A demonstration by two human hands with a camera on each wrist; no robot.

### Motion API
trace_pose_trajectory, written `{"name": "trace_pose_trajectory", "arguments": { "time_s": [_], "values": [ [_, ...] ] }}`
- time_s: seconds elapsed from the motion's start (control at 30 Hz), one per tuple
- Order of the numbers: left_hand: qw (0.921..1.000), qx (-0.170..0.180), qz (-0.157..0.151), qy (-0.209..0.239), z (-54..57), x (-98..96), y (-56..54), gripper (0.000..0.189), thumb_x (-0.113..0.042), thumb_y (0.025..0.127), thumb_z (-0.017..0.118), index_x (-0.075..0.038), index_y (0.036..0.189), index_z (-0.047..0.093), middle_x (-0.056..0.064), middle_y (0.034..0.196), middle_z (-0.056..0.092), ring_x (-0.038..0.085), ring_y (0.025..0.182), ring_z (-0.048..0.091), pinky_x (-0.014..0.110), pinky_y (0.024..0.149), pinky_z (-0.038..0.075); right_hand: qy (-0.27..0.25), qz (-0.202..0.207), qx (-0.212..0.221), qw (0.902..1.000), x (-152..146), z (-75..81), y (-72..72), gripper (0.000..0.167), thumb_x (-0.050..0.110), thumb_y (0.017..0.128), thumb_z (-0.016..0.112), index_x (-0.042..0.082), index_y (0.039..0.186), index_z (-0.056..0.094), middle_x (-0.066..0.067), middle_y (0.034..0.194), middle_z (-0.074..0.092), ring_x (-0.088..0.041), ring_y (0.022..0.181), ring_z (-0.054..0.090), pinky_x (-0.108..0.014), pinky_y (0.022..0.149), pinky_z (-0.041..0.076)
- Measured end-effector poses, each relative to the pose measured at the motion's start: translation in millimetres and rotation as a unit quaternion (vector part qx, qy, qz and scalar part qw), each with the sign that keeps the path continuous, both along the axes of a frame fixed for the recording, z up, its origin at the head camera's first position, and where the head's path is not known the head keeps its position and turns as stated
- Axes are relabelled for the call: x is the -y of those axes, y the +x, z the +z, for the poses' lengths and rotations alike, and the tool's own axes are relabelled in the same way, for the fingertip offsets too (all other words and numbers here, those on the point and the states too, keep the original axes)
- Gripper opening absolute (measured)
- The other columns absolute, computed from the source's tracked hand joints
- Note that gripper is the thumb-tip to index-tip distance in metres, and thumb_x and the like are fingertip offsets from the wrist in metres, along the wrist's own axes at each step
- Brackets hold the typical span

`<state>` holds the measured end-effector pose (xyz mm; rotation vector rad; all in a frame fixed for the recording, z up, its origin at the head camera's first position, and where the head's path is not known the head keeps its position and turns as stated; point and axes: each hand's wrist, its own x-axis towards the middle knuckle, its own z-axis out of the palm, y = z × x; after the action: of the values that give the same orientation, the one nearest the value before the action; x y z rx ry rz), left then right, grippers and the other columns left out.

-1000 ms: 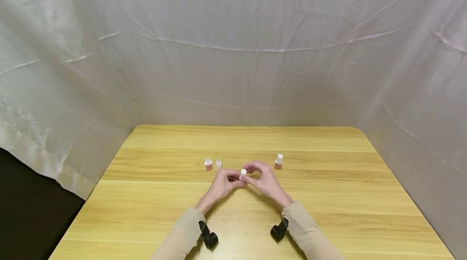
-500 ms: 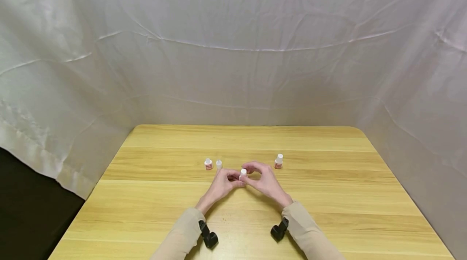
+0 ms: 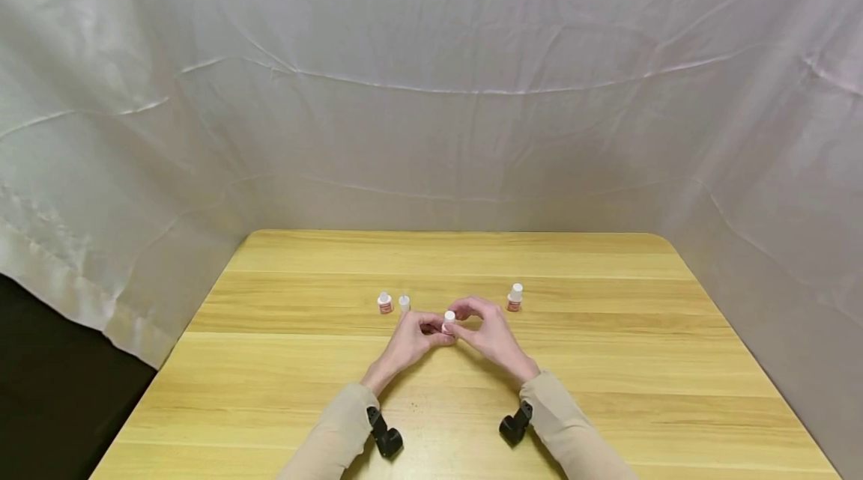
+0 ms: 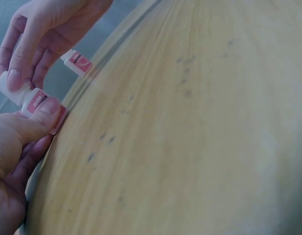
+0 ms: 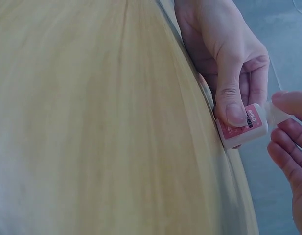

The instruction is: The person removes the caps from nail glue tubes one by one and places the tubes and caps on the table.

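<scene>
Near the middle of the table, a small white bottle [image 3: 449,328] with a red label stands between both hands. My left hand [image 3: 410,343] grips its body, the thumb lying across the label in the left wrist view. With thumb and fingers, my right hand [image 3: 495,335] pinches the white cap [image 4: 12,89] on top. Seen from the right wrist, the bottle [image 5: 243,128] is held low, close to the wood. Beyond my left hand is a small white cylindrical piece [image 3: 404,303], its lower part hidden by that hand.
A similar red-labelled bottle [image 3: 385,305] with a short white top stands at the back left. Another bottle [image 3: 515,299] with a tall white cap is behind my right hand. The wooden table [image 3: 607,360] has pale curtains [image 3: 431,150] around its back and sides.
</scene>
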<state>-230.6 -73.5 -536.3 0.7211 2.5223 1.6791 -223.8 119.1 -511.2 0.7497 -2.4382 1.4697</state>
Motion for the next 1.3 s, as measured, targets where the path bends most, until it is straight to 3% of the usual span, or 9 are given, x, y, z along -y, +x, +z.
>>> {"name": "trace_pose_trajectory", "arguments": {
  "time_s": [0.37, 0.67, 0.87, 1.03, 1.3],
  "values": [
    [0.9998, 0.003, 0.006, 0.017, -0.6, -2.0, 0.2, 0.019, -0.005, 0.082, 0.081, 0.0, 0.099, 0.077, 0.017, 0.093, 0.078, 0.022, 0.078, 0.071, 0.019, 0.072, 0.056, -0.007, 0.02, -0.016, 0.9996, 0.9, -0.6, -0.9, 0.025, 0.004, 0.083, 0.08, 0.003, 0.107, 0.071, -0.009, 0.097, 0.076, -0.021, 0.088, 0.069, -0.037, 0.085, 0.06],
    [1.0, 0.002, 0.005, -0.004, -0.4, -0.4, -0.8, 0.017, -0.012, 0.083, 0.081, -0.005, 0.098, 0.079, 0.012, 0.091, 0.079, 0.004, 0.075, 0.068, 0.018, 0.072, 0.056, 0.004, -0.003, -0.004, 1.0, 3.3, 0.9, -0.8, 0.034, 0.007, 0.08, 0.084, -0.003, 0.109, 0.069, -0.01, 0.095, 0.073, -0.028, 0.088, 0.068, -0.042, 0.084, 0.06],
    [0.9999, 0.009, 0.004, -0.011, -0.1, -0.4, -1.4, 0.019, -0.011, 0.083, 0.082, -0.006, 0.101, 0.078, 0.01, 0.093, 0.079, 0.0, 0.075, 0.066, 0.018, 0.074, 0.057, 0.007, -0.01, -0.015, 0.9998, 3.4, 0.6, -1.5, 0.032, 0.006, 0.08, 0.084, -0.002, 0.107, 0.07, -0.01, 0.095, 0.074, -0.027, 0.088, 0.069, -0.04, 0.084, 0.06],
    [1.0, 0.007, 0.003, -0.004, -0.2, -0.1, -0.9, 0.021, -0.011, 0.082, 0.082, -0.005, 0.101, 0.078, 0.012, 0.093, 0.079, 0.005, 0.076, 0.068, 0.018, 0.073, 0.057, 0.003, 0.0, -0.012, 0.9999, 2.2, 0.6, -1.1, 0.029, 0.005, 0.082, 0.081, -0.002, 0.108, 0.07, -0.009, 0.097, 0.076, -0.02, 0.089, 0.069, -0.034, 0.085, 0.06],
    [0.9999, 0.009, 0.004, 0.014, -0.3, -0.3, 0.1, 0.02, -0.01, 0.081, 0.082, -0.004, 0.1, 0.078, 0.015, 0.093, 0.078, 0.022, 0.079, 0.072, 0.018, 0.072, 0.056, -0.007, 0.014, -0.01, 0.9998, 2.6, 0.7, -0.9, 0.032, 0.005, 0.082, 0.081, -0.004, 0.111, 0.069, -0.011, 0.099, 0.076, -0.022, 0.089, 0.069, -0.041, 0.084, 0.061]
  ]
}}
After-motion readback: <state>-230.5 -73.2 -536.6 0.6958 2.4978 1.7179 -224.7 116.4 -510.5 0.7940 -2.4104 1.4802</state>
